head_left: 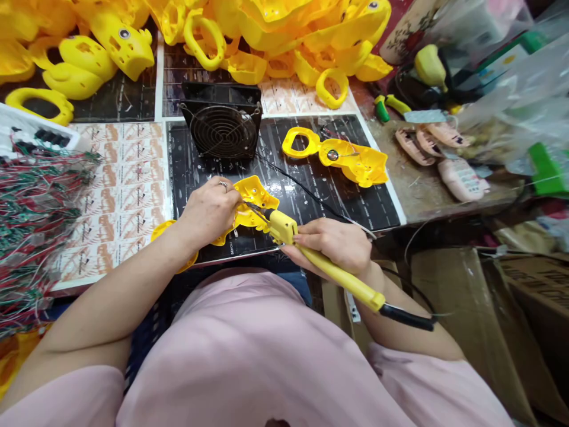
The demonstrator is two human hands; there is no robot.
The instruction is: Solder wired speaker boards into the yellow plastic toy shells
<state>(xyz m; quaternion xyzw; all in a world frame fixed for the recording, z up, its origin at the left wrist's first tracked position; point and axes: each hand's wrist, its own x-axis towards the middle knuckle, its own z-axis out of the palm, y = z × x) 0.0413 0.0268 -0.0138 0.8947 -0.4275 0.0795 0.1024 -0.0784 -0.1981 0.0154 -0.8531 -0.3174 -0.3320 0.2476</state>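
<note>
My right hand (335,243) is closed around the yellow handle of a soldering iron (342,279). Its metal tip points left, over an open yellow plastic shell half (255,193) at the table's front edge. My left hand (211,210), with a ring on one finger, lies across that shell with fingers curled in a pinch close to the iron's tip. What the left fingertips hold is hidden. Part of a yellow loop shows beneath the left wrist. Farther back lies a second open shell half (355,163), with a round metal part and thin wires inside.
A black fan (222,124) stands behind my hands, its cable running right. Yellow duck-shaped shells (75,65) pile up along the back. Bundles of wired circuit boards (40,219) fill the left side. Pliers (391,107), pink shells (460,178) and plastic bags lie right; cardboard boxes (457,308) stand below.
</note>
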